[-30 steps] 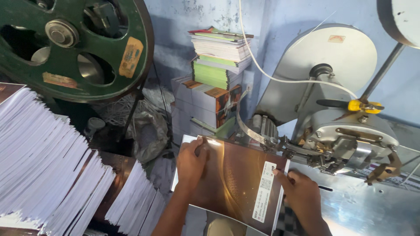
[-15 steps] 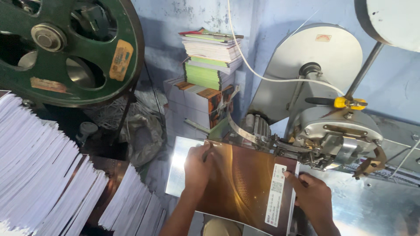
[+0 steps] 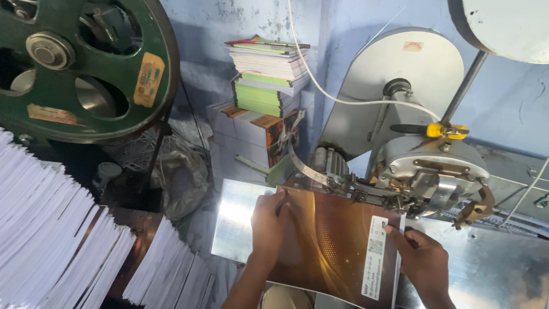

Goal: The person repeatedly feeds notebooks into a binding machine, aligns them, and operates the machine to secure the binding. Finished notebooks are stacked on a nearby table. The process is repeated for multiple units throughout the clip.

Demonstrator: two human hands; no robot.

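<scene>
Booklet (image 3: pixel 326 246), glossy brown cover w/ a white label strip near its right edge, lies flat on the steel table (image 3: pixel 492 274), far edge tucked under the stitching machine (image 3: pixel 426 171) head. My left hand (image 3: pixel 269 226) is spread flat on the cover's left part, fingers fairly wide, pressing not gripping; my right hand (image 3: pixel 420 257) pinches the right edge by the label, fingers narrow on the booklet. Around: big green flywheel (image 3: pixel 74 63) far left, crumpled grey cloth (image 3: pixel 180 177) below it, metal strap (image 3: pixel 303 163) curving from the book pile to the machine, white cable (image 3: pixel 343 100) draped across the machine's round guard, yellow-handled lever (image 3: pixel 443 130) on top. Machine head blocks the booklet's far edge; nothing sits betw. my hands. Vs 0.5 s ago: booklet & both hands sit about the same, left hand maybe a touch lower on the cover; view has drifted slightly. Count: 1 booklet in hand, 2 hands, 1 flywheel, 1 machine, 1 tall pile of finished books (image 3: pixel 266 86) at the far wall, 2 fanned heaps of white sheets (image 3: pixel 51 240) near left.
</scene>
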